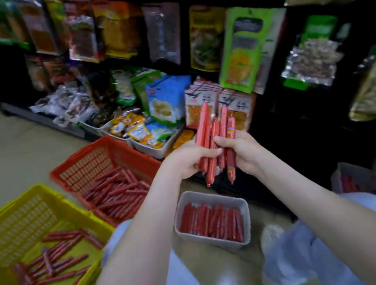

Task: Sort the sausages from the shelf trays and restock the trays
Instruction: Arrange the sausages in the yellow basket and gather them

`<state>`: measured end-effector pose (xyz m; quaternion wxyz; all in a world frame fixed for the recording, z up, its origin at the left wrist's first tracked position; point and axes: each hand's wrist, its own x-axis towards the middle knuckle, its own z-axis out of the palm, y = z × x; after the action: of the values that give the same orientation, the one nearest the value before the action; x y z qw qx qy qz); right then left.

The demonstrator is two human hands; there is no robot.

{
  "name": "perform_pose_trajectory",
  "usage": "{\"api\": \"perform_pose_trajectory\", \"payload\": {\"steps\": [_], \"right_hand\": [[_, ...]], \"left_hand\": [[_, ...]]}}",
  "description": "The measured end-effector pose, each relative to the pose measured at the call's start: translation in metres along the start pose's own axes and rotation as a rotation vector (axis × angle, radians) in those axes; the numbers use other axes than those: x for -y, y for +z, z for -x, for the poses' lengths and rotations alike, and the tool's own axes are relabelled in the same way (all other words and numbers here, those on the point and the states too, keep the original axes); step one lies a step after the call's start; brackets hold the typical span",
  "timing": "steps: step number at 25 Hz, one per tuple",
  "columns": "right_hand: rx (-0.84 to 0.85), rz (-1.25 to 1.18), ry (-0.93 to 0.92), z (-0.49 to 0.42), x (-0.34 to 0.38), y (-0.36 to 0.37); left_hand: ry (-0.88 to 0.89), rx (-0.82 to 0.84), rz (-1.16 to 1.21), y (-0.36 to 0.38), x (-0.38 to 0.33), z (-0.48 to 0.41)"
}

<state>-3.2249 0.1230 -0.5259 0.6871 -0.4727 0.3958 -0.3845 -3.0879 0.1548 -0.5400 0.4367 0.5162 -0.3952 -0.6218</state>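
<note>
A bundle of slim red-wrapped sausages [205,131], some with orange labels, stands nearly upright in the air before the shelf, above a grey tray [246,219] packed with more. The 2 arms reach forward. The left hand [188,159] and right hand [244,152] curl their fingers round the bundle's lower half from either side.

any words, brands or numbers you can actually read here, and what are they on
Nothing can be read; the picture is too blurred.
sausages held up: orange-yellow label patch on one, unreadable.
green pouch: printed panels, unreadable.
blue bag: red logo, unreadable.
red and white packets: dark print, unreadable.
yellow sachets: print too small.
red basket and yellow basket: no label seen.
</note>
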Motion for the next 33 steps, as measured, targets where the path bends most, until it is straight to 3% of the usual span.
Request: {"api": "perform_pose_trajectory", "payload": {"steps": [4, 7, 12, 16, 19, 23, 29, 33], "right_hand": [[-0.177, 0.009, 0.148, -0.024, -0.044, -0.073], [-0.308, 0.019, 0.342, -0.061, -0.111, -0.114], [-0.458, 0.041, 0.596, -0.126, -0.246, -0.163], [-0.544, 0.227, 0.68, -0.167, -0.346, -0.173], [-0.48, 0.757, 0.637, -0.181, -0.391, -0.166], [-0.155, 1.209, 0.516, -0.169, -0.437, -0.166], [-0.28, 1.398, 0.489, -0.158, -0.455, -0.173], [-0.043, 1.533, 0.489, -0.149, -0.448, -0.165]], "left_hand": [[-0.22, -0.016, -0.049, 0.028, 0.051, -0.054], [-0.335, -0.22, -0.099, 0.011, 0.118, -0.097], [-0.44, -0.406, -0.572, -0.035, 0.237, -0.166], [-0.609, -0.323, -0.864, -0.055, 0.315, -0.208], [-0.696, -0.237, -0.928, -0.054, 0.363, -0.231], [-0.618, -0.142, -1.224, -0.05, 0.41, -0.247], [-0.499, -0.124, -1.401, -0.045, 0.433, -0.244], [-0.531, -0.047, -1.366, -0.031, 0.415, -0.244]]}}
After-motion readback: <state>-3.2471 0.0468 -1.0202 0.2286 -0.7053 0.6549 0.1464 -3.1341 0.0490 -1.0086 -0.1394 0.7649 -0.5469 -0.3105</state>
